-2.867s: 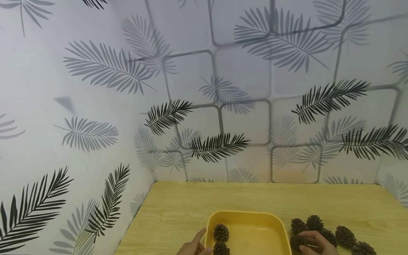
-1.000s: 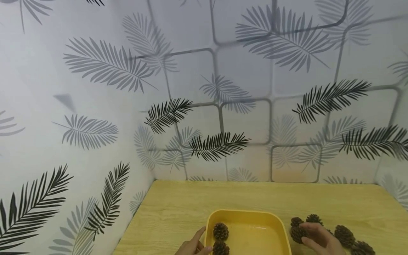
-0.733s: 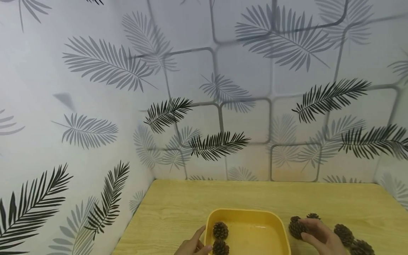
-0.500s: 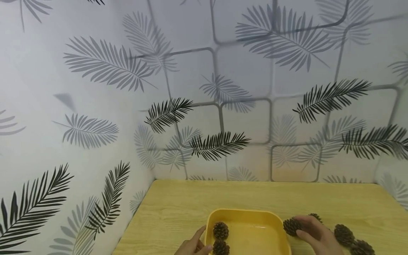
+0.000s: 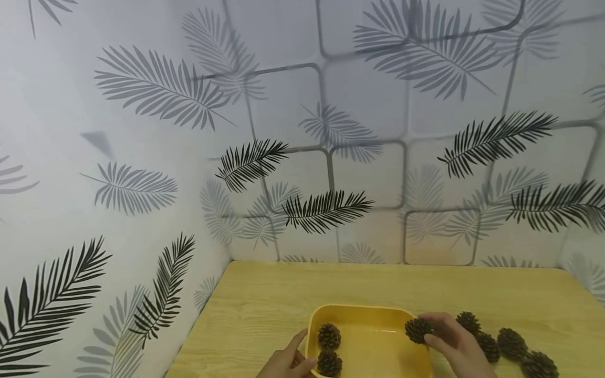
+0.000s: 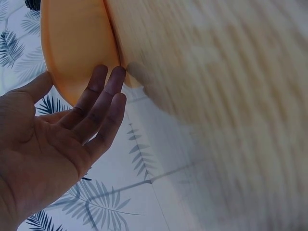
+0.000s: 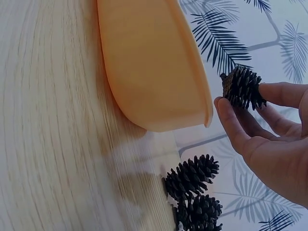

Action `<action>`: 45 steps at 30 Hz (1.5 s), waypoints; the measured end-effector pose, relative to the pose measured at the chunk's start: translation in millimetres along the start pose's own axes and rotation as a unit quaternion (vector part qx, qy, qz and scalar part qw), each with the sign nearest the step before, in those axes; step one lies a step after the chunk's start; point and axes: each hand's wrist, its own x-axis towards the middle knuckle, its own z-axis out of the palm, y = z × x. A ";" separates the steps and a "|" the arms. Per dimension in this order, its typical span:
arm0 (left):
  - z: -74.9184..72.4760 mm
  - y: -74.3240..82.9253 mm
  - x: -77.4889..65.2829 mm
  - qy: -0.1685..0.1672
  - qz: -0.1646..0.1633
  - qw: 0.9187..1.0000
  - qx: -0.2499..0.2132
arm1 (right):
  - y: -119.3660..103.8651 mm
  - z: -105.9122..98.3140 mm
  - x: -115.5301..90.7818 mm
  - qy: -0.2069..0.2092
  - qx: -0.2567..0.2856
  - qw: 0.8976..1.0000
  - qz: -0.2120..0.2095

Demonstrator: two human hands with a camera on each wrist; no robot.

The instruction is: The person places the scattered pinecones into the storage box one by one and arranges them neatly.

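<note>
A brown pine cone (image 5: 418, 331) is pinched between the thumb and fingers of my right hand (image 5: 456, 344), over the tray's right rim. In the right wrist view this pine cone (image 7: 242, 88) hangs apart from the tray wall, beside its top edge. My left hand (image 5: 285, 362) holds the left side of the yellow tray (image 5: 368, 341), its thumb at the rim. The left wrist view shows the fingers of that left hand (image 6: 79, 120) against the outer wall. Two pine cones (image 5: 329, 336) lie inside the tray along its left side.
Several pine cones (image 5: 512, 344) lie on the table right of the tray, close to my right hand. The light wooden table (image 5: 264, 299) ends at a wall (image 5: 368, 178) with leaf patterns behind and to the left.
My right hand has picked a pine cone out of the group on the table and carried it up and left to the tray's right rim. The left hand stays at the tray.
</note>
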 end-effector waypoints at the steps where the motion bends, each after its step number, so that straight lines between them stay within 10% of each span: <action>1: 0.2 -0.1 -0.3 0.001 -0.002 1.000 0.003 | -0.1 1.0 0.6 -0.002 0.005 1.000 0.002; 20: 4.2 -3.7 -1.7 0.003 -0.005 1.000 0.018 | -3.1 29.9 17.4 -0.083 0.042 0.994 -0.064; 45: -2.1 3.7 0.3 0.003 -0.016 1.000 0.014 | -17.2 61.4 36.9 -0.084 0.017 0.992 -0.089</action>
